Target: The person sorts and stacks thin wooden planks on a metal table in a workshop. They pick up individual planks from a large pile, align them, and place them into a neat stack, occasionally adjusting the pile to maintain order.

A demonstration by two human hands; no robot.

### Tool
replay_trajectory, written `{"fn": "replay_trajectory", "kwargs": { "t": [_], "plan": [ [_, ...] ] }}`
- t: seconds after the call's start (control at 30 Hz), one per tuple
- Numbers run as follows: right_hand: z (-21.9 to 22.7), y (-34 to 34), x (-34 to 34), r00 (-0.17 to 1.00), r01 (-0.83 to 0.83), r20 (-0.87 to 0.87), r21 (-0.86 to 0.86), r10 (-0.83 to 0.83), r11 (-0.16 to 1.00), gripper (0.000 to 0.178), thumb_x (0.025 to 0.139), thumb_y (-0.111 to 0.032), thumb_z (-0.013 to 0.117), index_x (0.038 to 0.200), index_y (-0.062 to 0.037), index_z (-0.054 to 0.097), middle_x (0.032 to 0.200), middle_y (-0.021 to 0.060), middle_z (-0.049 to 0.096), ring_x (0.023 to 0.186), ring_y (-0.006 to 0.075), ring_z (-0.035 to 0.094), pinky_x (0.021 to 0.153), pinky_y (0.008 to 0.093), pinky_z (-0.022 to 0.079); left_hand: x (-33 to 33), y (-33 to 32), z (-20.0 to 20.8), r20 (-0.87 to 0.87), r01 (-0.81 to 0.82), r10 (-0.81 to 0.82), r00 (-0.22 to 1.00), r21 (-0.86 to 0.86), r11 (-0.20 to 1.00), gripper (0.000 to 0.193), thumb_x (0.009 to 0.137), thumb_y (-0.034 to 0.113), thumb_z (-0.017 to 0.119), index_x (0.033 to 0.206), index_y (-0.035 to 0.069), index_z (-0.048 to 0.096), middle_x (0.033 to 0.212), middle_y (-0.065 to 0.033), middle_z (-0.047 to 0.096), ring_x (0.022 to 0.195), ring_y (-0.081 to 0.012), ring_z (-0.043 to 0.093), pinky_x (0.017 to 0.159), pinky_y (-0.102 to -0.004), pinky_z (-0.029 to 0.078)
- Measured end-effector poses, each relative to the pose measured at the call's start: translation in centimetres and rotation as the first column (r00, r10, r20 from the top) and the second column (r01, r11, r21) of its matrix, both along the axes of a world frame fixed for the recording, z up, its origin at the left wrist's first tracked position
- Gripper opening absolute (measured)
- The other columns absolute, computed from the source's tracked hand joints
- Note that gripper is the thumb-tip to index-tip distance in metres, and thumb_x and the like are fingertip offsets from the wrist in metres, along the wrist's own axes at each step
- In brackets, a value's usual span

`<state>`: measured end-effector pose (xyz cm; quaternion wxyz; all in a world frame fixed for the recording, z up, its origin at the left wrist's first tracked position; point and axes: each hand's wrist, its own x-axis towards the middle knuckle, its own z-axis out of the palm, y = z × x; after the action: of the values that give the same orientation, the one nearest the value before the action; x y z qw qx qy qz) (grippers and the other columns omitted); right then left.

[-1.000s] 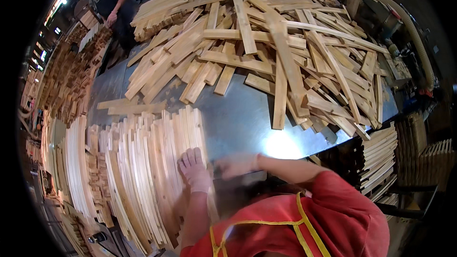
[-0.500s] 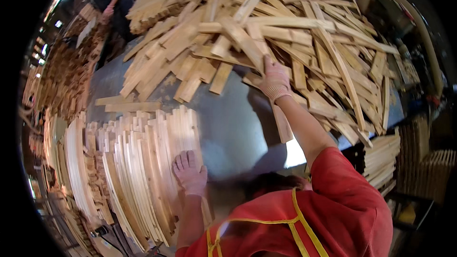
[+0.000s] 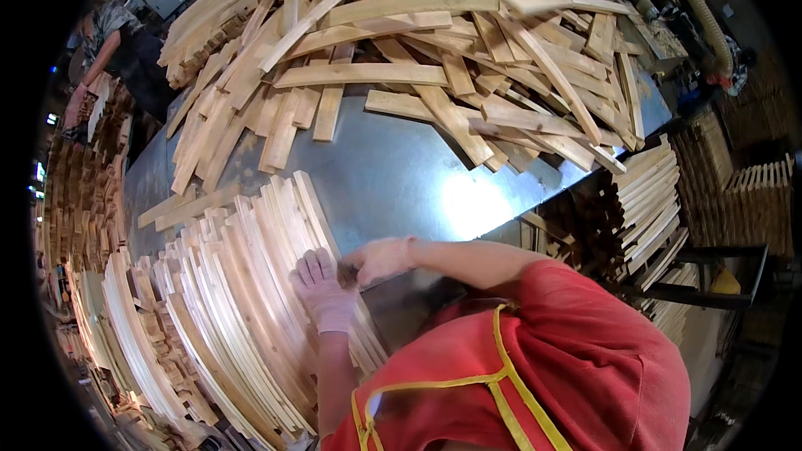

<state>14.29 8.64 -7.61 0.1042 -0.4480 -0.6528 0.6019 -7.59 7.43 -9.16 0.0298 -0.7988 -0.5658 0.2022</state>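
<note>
My left hand [image 3: 323,291], in a pale pink glove, lies flat with fingers stretched out over the row of curved wooden slats [image 3: 242,284] standing side by side at the left. Right beside it, my right hand [image 3: 382,261], gloved alike, is closed at the edge of the end wooden slat [image 3: 311,200]; its fingertips are partly hidden and a little blurred. Beyond both hands, a loose heap of wooden slats [image 3: 451,42] covers the far part of the grey metal table [image 3: 393,167].
Two short wood pieces [image 3: 196,207] lie on the table at the left. More stacked slats [image 3: 652,200] stand at the right, near a dark metal frame [image 3: 710,296]. A co-worker [image 3: 125,42] stands at the far left. A ribbed hose [image 3: 702,8] hangs at the far right.
My right hand has come back from the heap to the row, next to my left hand. A slat has come off the heap; the row's end has one more. The view has shifted.
</note>
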Motion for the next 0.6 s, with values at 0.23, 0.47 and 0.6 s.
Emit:
{"fn": "replay_trajectory", "kwargs": {
  "t": [0.23,0.47,0.6],
  "plan": [
    [10.0,-5.4,23.2,0.520,0.753,-0.096,0.520,-0.849,0.402,0.063,0.094,-0.012,0.071,0.154,-0.0035,0.053,0.141,0.0197,0.068,0.127,0.0289,0.068,0.110,0.0387,0.053,1.3,-0.1,2.4,0.069,-0.059,0.061,0.996,-0.030,0.998,0.087,0.099,0.060,0.050,0.169,0.013,0.029,0.174,-0.0097,0.029,0.161,-0.0316,0.017,0.131,-0.0570,0.003],
    [10.8,-1.5,38.5,0.044,0.385,0.265,0.885,-0.963,0.261,0.076,0.088,-0.035,0.081,0.148,0.0011,0.051,0.136,0.0250,0.064,0.124,0.0410,0.066,0.105,0.0474,0.055,2.2,-0.1,3.9,0.150,-0.107,0.112,0.982,-0.041,0.993,0.091,0.091,0.052,0.062,0.167,0.010,0.033,0.173,-0.0129,0.030,0.161,-0.0343,0.019,0.132,-0.0557,0.005],
    [9.0,1.6,40.4,-0.182,0.486,0.497,0.796,-0.849,0.362,0.066,0.087,-0.035,0.080,0.141,-0.0090,0.052,0.126,0.0241,0.069,0.116,0.0408,0.070,0.098,0.0493,0.057,2.3,-0.1,2.4,0.226,-0.088,0.084,0.970,0.008,0.996,0.095,0.089,0.048,0.068,0.168,0.010,0.030,0.175,-0.0137,0.027,0.162,-0.0347,0.019,0.133,-0.0532,0.005]
  ]
}}
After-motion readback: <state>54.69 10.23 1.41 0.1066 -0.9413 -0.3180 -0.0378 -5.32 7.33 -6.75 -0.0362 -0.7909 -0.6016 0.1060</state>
